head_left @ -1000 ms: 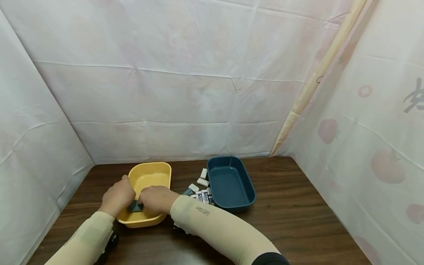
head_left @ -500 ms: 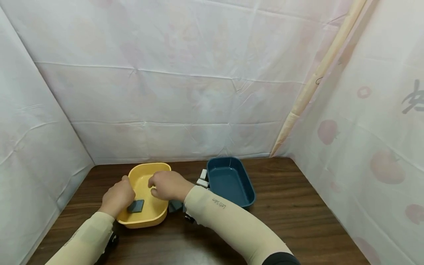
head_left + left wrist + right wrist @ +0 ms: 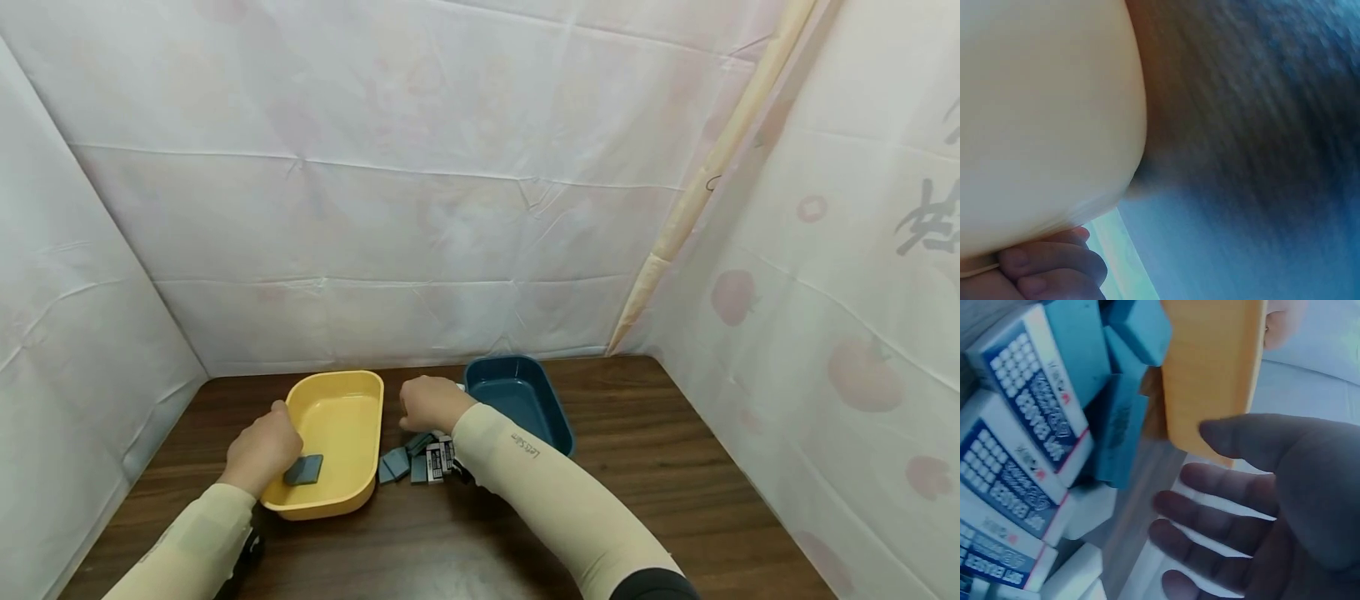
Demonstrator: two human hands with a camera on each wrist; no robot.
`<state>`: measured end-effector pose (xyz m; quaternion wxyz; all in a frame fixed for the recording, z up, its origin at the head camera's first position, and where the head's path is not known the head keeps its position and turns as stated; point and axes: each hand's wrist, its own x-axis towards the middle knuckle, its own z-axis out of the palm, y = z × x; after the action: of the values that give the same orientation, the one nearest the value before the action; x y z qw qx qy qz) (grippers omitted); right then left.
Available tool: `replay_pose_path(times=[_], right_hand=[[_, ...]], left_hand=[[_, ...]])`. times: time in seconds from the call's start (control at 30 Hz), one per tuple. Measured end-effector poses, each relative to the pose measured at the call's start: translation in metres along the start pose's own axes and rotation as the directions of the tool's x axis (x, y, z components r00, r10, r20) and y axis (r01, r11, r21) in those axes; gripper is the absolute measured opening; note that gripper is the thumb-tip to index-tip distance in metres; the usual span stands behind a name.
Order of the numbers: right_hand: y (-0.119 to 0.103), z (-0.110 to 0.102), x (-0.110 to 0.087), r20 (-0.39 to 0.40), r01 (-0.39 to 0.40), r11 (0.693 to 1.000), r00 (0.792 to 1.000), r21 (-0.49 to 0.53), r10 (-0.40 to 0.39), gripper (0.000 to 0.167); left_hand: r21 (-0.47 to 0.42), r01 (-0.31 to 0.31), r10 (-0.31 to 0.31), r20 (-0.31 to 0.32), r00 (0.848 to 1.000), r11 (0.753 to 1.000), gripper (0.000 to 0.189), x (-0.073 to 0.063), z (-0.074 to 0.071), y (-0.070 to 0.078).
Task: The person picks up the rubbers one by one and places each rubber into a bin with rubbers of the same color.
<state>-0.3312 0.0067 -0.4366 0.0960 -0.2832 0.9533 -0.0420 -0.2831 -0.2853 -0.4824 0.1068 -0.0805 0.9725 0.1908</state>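
My left hand (image 3: 262,450) grips the left rim of a yellow tray (image 3: 341,417); its fingers (image 3: 1060,269) show curled against the pale tray wall (image 3: 1041,112) in the left wrist view. One blue-grey eraser (image 3: 305,469) lies inside the tray, near that hand. To the tray's right, my right hand (image 3: 433,404) hovers over a pile of erasers, fingers parted and nothing between them. Blue-grey erasers (image 3: 1079,350) and white erasers in blue-and-white sleeves (image 3: 1038,390) make up the pile in the right wrist view. The forearm and hand hide part of it.
A dark blue tray (image 3: 517,392) stands right of the pile, partly behind my right forearm. Both trays sit near the back of a dark wooden table (image 3: 660,467). White printed cloth (image 3: 375,208) hangs behind and along both sides.
My right hand has let go of the blue-grey eraser in the yellow tray and moved right, out over the pile. My left hand keeps its grip on the rim.
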Motion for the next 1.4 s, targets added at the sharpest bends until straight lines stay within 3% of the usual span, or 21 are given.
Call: replay_pose_path(times=[0.2, 0.43, 0.7, 0.97, 1.17, 1.4], right_hand=[[0.0, 0.011, -0.003, 0.065, -0.021, 0.998, 0.998, -0.051, 0.025, 0.036], [-0.002, 0.017, -0.005, 0.061, -0.037, 0.996, 0.997, -0.08, 0.042, 0.029], [-0.002, 0.02, -0.001, 0.067, -0.042, 0.997, 0.997, -0.069, 0.046, 0.035], [-0.001, 0.019, -0.002, 0.072, -0.036, 0.998, 0.997, -0.059, 0.04, 0.03], [0.003, 0.005, -0.003, 0.021, -0.038, 0.999, 0.999, 0.016, 0.037, 0.035], [-0.009, -0.02, -0.007, -0.097, 0.005, 0.997, 0.995, 0.078, 0.003, 0.056]], left_hand=[[-0.014, -0.001, 0.001, 0.0, 1.0, 1.0, 0.057, 0.0, 0.0, -0.001], [-0.024, -0.003, 0.003, -0.003, 1.0, 1.0, 0.058, 0.0, 0.002, -0.002], [-0.019, -0.01, 0.01, 0.0, 1.0, 1.0, 0.058, -0.002, 0.002, -0.003], [-0.03, -0.007, 0.007, 0.008, 1.0, 1.0, 0.058, 0.001, 0.002, -0.004], [-0.033, 0.003, -0.003, 0.013, 1.0, 0.999, 0.059, 0.007, 0.006, -0.008], [-0.024, -0.012, 0.012, -0.004, 1.0, 1.0, 0.055, -0.001, 0.002, -0.003]])
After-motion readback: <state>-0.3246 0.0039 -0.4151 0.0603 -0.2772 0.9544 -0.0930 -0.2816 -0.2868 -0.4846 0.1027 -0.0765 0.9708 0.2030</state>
